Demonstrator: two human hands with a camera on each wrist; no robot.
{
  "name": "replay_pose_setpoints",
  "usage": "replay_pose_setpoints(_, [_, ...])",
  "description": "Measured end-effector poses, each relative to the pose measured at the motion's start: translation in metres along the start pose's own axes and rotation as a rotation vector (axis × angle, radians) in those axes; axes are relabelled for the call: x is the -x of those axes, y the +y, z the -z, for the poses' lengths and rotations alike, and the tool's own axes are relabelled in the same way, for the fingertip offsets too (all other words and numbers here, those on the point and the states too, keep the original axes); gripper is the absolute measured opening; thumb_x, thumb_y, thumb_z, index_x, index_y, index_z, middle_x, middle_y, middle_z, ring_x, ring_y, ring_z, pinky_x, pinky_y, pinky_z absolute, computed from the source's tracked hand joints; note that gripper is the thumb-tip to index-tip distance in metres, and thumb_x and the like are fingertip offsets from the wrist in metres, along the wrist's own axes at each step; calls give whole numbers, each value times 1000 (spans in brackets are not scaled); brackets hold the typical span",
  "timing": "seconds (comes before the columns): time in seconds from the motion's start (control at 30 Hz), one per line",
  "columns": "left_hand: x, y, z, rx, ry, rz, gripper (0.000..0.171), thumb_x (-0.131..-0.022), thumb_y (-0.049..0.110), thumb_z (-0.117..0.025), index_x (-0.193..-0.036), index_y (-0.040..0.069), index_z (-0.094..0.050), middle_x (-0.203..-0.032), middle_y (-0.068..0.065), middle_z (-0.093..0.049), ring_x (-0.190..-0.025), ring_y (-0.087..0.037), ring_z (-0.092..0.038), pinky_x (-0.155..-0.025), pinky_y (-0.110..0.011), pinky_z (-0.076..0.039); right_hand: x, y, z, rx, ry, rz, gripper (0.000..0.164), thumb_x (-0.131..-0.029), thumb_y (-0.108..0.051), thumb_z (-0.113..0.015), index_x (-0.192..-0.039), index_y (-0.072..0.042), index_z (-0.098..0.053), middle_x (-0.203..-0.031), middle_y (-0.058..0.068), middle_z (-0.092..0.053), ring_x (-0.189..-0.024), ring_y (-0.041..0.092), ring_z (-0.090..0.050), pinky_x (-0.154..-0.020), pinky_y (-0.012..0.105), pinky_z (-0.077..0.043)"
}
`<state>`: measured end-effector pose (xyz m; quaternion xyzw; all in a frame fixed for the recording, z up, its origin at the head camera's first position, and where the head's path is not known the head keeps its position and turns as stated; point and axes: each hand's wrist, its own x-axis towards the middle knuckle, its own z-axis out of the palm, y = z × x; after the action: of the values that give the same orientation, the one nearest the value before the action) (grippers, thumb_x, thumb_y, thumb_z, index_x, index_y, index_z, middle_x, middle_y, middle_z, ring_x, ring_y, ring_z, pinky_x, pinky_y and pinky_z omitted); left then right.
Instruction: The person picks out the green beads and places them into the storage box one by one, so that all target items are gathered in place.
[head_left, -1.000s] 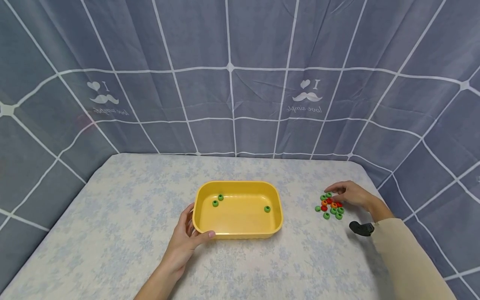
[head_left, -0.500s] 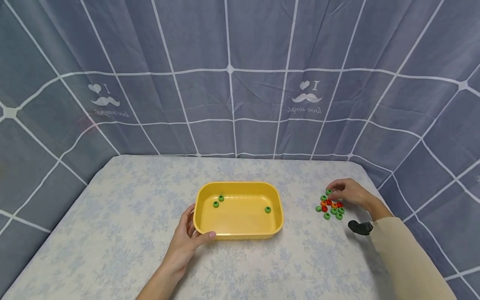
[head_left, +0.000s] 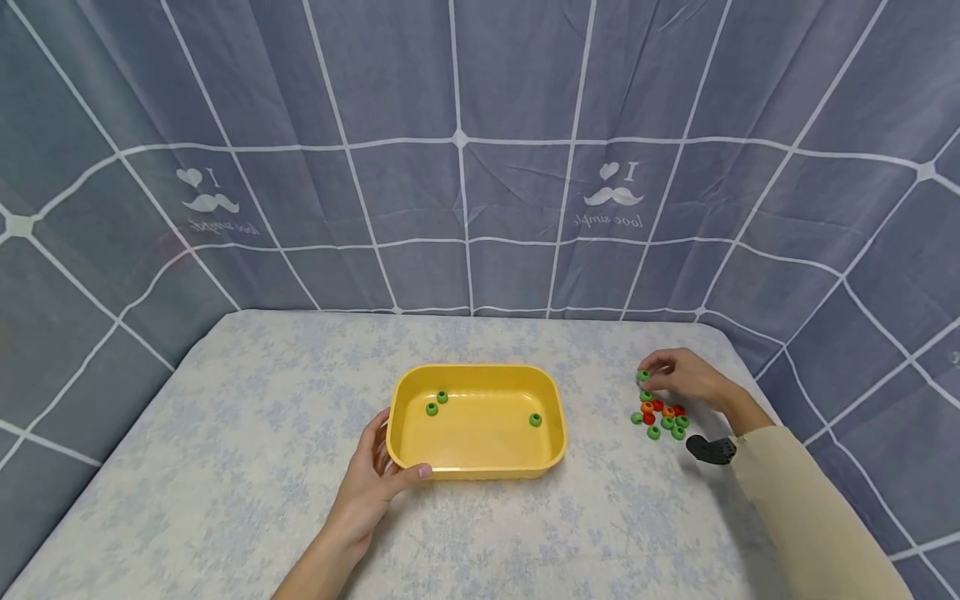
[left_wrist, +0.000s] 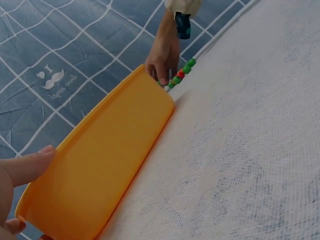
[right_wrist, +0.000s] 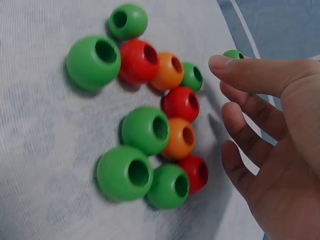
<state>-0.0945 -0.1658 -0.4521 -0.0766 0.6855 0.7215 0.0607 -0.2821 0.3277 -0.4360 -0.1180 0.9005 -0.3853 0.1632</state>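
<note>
My left hand (head_left: 365,487) grips the near left corner of a yellow rectangular basin (head_left: 480,446), thumb over the rim and fingers around the outer side. Three green beads (head_left: 536,420) lie inside it. To the right, my right hand (head_left: 686,377) pinches a green bead (head_left: 643,376) between thumb and fingers, just above the table. In the right wrist view most of that green bead (right_wrist: 233,53) is hidden behind the thumb. Beneath and beside this hand is a loose cluster of round holed beads: several green beads (right_wrist: 145,131), red beads (right_wrist: 139,61) and orange beads (right_wrist: 179,138).
A pale cloth with blue flowers covers the table (head_left: 247,450). Blue-grey curtains (head_left: 517,200) with white grid lines stand behind it and at both sides. A black device (head_left: 711,450) sits at the right cuff. Bare cloth lies between basin and cluster.
My right hand has taken a green bead from the far edge of the cluster, lifted it and moved slightly left. The left hand and basin stay practically in place.
</note>
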Motion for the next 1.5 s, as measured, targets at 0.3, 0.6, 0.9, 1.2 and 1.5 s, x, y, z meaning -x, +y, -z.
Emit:
replay_pose_setpoints(0.3, [0,1,3,-16,3,2,106,-85,13,-87,-165,20,-17,-162,-8,-28,-150,-26,-31,-116,-32,-37,-11,-20,-5,-8,-33,55,31,-97,-14,-75,-123,3,-67,-113,13,-65,-98,27,-62,-85,40,-57])
replay_pose_setpoints(0.6, [0,1,0,-14,-3,0,107,-84,12,-88,-165,20,-18,-161,-8,-30,-149,-26,-33,-116,-31,-37,-23,-40,-19,38,-47,99,30,-96,-11,-75,-122,2,-69,-115,11,-66,-98,26,-63,-85,42,-59])
replay_pose_setpoints(0.9, [0,1,0,-15,2,-2,107,-84,12,-88,-165,20,-18,-161,-8,-30,-149,-25,-33,-116,-31,-37,-36,-71,-34,24,-129,163,28,-96,-8,-75,-121,2,-69,-113,8,-68,-94,26,-64,-82,45,-59])
replay_pose_setpoints(1.2, [0,1,1,-15,3,5,108,-84,13,-88,-165,20,-17,-162,-8,-28,-149,-25,-32,-116,-30,-37,-47,-105,-52,24,-204,281,26,-95,-5,-74,-119,4,-69,-112,8,-68,-96,26,-65,-83,36,-60])
replay_pose_setpoints(1.5, [0,1,0,-14,3,3,107,-85,13,-88,-165,19,-18,-161,-8,-29,-150,-25,-31,-116,-31,-37,-57,-137,-70,28,-252,353,23,-93,-8,-77,-116,-2,-73,-109,5,-69,-95,24,-65,-87,38,-59])
